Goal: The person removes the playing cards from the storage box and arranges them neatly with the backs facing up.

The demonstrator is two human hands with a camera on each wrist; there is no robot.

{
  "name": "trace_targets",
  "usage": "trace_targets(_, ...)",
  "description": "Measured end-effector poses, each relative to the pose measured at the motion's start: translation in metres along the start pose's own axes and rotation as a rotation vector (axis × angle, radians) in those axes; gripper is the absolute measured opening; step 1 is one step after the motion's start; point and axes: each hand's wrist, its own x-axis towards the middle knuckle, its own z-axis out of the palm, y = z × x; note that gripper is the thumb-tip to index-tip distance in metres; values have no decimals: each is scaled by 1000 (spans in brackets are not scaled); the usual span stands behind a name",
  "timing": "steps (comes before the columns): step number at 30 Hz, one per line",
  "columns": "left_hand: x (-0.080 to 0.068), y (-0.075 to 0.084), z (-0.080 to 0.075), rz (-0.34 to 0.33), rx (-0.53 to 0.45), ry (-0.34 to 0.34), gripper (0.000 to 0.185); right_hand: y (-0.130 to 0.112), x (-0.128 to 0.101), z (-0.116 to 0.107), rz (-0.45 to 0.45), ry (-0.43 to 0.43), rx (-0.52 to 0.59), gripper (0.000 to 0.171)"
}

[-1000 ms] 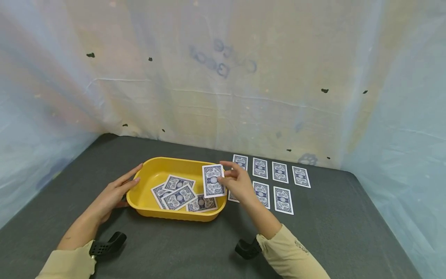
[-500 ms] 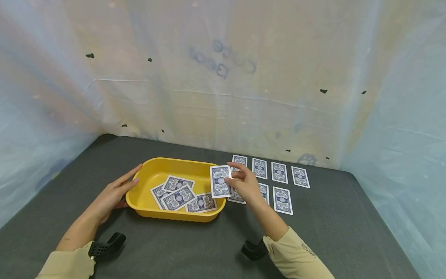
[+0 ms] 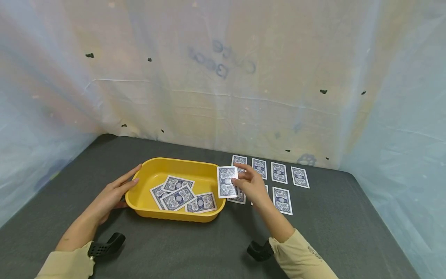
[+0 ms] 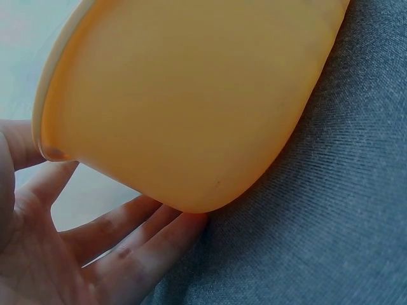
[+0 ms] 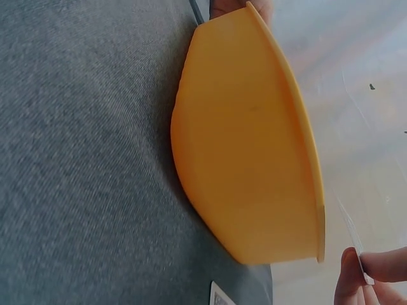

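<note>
My right hand (image 3: 252, 186) pinches a playing card (image 3: 227, 184), its blue-and-white back showing, between thumb and fingers above the right end of a yellow tray (image 3: 195, 217). In the right wrist view the held card (image 5: 356, 238) is seen almost edge-on. My left hand (image 3: 113, 195) holds the tray's left end. In the left wrist view, one digit of the left hand (image 4: 102, 241) lies at the rim and other fingers touch the lower wall of the tray (image 4: 191, 108). Several cards (image 3: 179, 197) lie loosely in the tray, backs up, some overlapping.
On the dark table (image 3: 156, 248), right of the tray, several cards lie backs up in two rows, including a far-row card (image 3: 279, 173) and a near-row card (image 3: 282, 200). My right hand partly covers some. Plastic sheeting (image 3: 223, 108) hangs behind the table.
My right hand has moved rightward with the pinched card, from over the tray's right part to its right rim. My left hand and the tray have stayed nearly still.
</note>
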Motion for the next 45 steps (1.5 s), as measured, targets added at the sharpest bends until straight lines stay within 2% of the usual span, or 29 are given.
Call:
trace_targets(9,1,0,0,0,2,2,69,6,0,-10,9,32,-43,45)
trace_targets(18,1,0,1,-7,7,1,70,14,1,-22,26,45,-16,48)
trace_targets(31,0,0,0,10,5,-10,68,24,-2,-40,52,72,-47,49)
trace_targets(45,0,2,1,-13,25,-3,69,34,-6,-62,90,115,-102,49)
